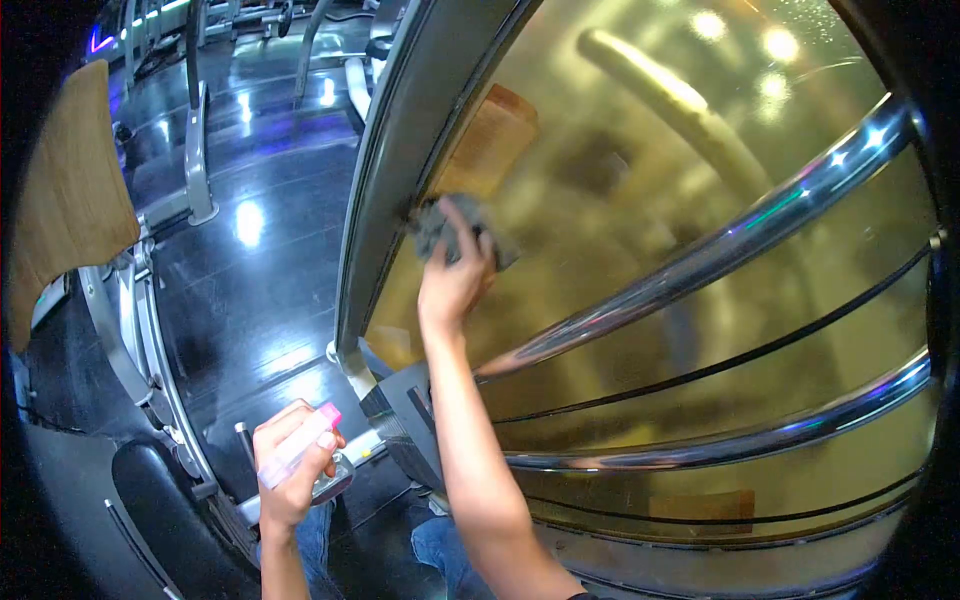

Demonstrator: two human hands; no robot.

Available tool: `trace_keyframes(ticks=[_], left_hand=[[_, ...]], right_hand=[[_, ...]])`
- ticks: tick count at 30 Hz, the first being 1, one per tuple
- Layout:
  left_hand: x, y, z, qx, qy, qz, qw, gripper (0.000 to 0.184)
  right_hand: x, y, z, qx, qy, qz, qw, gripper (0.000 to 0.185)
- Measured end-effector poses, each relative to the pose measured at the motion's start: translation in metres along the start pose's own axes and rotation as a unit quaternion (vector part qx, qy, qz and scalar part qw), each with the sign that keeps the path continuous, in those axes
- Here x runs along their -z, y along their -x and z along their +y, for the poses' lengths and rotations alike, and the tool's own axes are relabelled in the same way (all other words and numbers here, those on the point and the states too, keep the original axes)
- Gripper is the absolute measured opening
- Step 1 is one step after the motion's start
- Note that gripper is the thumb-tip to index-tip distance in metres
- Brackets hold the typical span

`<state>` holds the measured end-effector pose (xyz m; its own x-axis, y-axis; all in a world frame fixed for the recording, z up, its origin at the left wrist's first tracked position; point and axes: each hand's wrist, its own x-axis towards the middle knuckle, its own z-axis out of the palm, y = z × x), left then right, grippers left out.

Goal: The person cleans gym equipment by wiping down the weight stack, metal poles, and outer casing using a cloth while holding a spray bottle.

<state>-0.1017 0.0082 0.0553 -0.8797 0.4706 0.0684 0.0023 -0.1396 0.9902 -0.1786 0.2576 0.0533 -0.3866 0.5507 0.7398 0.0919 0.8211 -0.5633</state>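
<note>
My right hand (455, 285) presses a dark grey cloth (430, 228) against a shiny gold-tinted panel (600, 260), near the panel's left edge. The fingers lie bent over the cloth, which bunches out around them. Lower down, my left hand (283, 490) is wrapped round a spray bottle with a pink nozzle (329, 413). The bottle is tilted, and its lower part is partly hidden by the fingers. It is held apart from the panel.
Two chrome rails (720, 245) and thin dark cables cross the panel. A dark frame (400, 130) borders it on the left. Gym machines with a wooden board (75, 200) and a black pad (155, 490) stand on the dark glossy floor (290, 200).
</note>
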Motion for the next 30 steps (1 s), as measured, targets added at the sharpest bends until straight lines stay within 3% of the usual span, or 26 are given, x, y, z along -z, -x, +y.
trace_keyframes(ticks=[3,4,7,10,11,13,15,19,22,24,28,30], left_hand=[[0.000,-0.001,-0.004,-0.023,-0.022,0.002,0.999,0.024],[0.001,-0.001,-0.005,-0.024,-0.030,-0.004,0.999,0.023],[0.003,-0.003,-0.004,-0.020,-0.053,-0.013,0.998,0.023],[0.005,-0.002,-0.006,-0.018,-0.076,-0.018,0.997,0.023],[0.006,-0.003,-0.006,-0.022,-0.089,-0.022,0.996,0.023],[0.010,-0.002,-0.001,-0.011,-0.096,-0.022,0.995,0.023],[0.013,0.002,0.001,0.013,-0.099,-0.021,0.995,0.023],[0.018,-0.002,0.013,-0.038,-0.113,-0.032,0.992,0.022],[0.015,-0.003,0.023,-0.041,-0.102,-0.026,0.994,0.022],[0.012,-0.003,0.029,-0.037,-0.092,-0.026,0.995,0.022],[0.009,-0.004,0.039,-0.038,-0.085,-0.034,0.995,0.023],[0.012,-0.005,0.043,-0.041,-0.073,-0.030,0.996,0.023]], right_hand=[[-0.030,0.065,0.068,-0.194,-0.119,-0.098,0.969,0.047],[-0.031,0.074,0.074,-0.199,-0.122,-0.097,0.967,0.047],[-0.034,0.083,0.081,-0.372,-0.231,-0.004,0.899,0.038],[-0.024,0.050,0.054,-0.356,-0.236,0.087,0.900,0.035],[-0.020,0.040,0.047,-0.300,-0.242,0.106,0.916,0.033],[0.007,-0.005,0.005,-0.225,-0.353,0.161,0.894,0.033],[0.029,-0.049,-0.019,-0.134,-0.275,0.226,0.925,0.034],[0.034,-0.067,-0.034,-0.080,-0.239,0.252,0.934,0.035],[0.014,-0.029,-0.007,-0.139,-0.267,0.268,0.915,0.036],[0.001,0.007,0.023,-0.158,-0.156,0.248,0.943,0.036],[-0.005,0.042,0.051,-0.202,-0.200,0.216,0.934,0.034],[0.005,0.028,0.029,-0.287,-0.316,0.234,0.874,0.032]])
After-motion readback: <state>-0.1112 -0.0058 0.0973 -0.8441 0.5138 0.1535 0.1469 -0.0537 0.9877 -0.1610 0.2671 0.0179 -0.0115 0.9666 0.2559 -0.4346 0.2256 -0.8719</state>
